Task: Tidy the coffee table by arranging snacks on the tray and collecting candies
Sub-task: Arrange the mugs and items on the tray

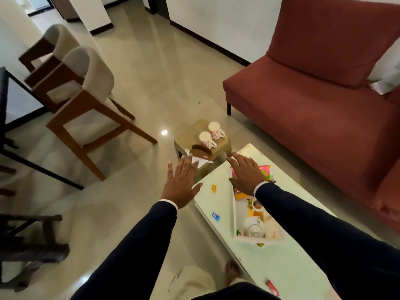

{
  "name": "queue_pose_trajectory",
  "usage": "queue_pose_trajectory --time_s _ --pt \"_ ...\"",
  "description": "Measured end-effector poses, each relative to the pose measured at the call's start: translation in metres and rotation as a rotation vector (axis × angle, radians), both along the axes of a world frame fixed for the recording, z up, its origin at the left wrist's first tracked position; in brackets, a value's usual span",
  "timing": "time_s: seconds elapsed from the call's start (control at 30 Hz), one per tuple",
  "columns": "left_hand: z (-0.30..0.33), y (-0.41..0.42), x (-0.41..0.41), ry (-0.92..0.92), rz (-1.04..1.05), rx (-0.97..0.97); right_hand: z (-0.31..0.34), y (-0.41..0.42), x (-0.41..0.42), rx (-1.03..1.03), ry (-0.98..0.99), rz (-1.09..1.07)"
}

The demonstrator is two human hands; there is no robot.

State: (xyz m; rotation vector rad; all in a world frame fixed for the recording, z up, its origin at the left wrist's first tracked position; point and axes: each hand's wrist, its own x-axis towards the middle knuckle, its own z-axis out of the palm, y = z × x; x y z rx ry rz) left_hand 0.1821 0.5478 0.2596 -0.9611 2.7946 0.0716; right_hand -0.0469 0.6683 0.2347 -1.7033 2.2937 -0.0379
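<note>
Both arms reach straight out from dark sleeves with white cuffs, palms turned down, held in the air above the floor and the near end of the white coffee table [218,192]. The left hand [181,184] hangs off the table's left edge, fingers straight and fanned apart, thumb stuck out toward the table, holding nothing. Just past its fingertips sits a low side stool [194,131] with two patterned mugs [211,134] on top.

The right hand [246,173] hovers over the far end of the tray [234,213], fingers straight and loosely spread, also empty; whether it brushes the packet below I cannot tell. Under its palm and fingers lies a pink and yellow snack packet [265,169], partly hidden. Behind the wrist, further down the tray, sits a white teapot [253,226].

Between the two thumbs a small yellow candy [214,188] lies on the tabletop. A blue candy [215,216] lies back from the fingers, between the forearms, beside the tray's left rim. A red wrapper [272,287] rests at the table's near end, below the right sleeve. A red sofa [313,94] stands beyond the right hand.
</note>
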Motion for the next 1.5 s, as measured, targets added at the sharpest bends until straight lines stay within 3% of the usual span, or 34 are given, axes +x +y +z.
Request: queue_pose_trajectory --time_s 0.23,0.47,0.67,0.8,0.9,1.0,1.2,1.33,1.5 --pt "-0.031 -0.120 -0.066 0.042 -0.061 0.128 -0.025 -0.102 -0.046 0.058 0.007 -0.098" --pt "-0.087 -0.271 -0.147 -0.054 -0.160 0.286 -0.060 -0.219 -0.096 0.184 -0.053 -0.300" --pt "-0.166 -0.361 -0.204 -0.236 -0.269 0.475 -0.109 -0.331 -0.141 0.329 -0.118 -0.324" --pt "-0.217 -0.389 -0.240 -0.234 -0.298 0.435 -0.153 -0.390 -0.160 0.314 -0.064 -0.330" --pt "-0.253 -0.394 -0.258 -0.182 -0.286 0.429 -0.189 -0.418 -0.171 0.362 0.125 -0.184" --pt "-0.286 -0.393 -0.270 -0.184 -0.293 0.403 -0.220 -0.435 -0.180 0.425 0.176 -0.087" --pt "-0.316 -0.388 -0.278 -0.164 -0.361 0.324 -0.257 -0.447 -0.193 0.429 0.094 -0.095" --pt "-0.320 -0.387 -0.277 -0.145 -0.417 0.273 -0.273 -0.445 -0.196 0.326 0.017 -0.177" --pt "-0.317 -0.388 -0.281 -0.129 -0.422 0.336 -0.283 -0.408 -0.207 0.050 -0.213 -0.481"
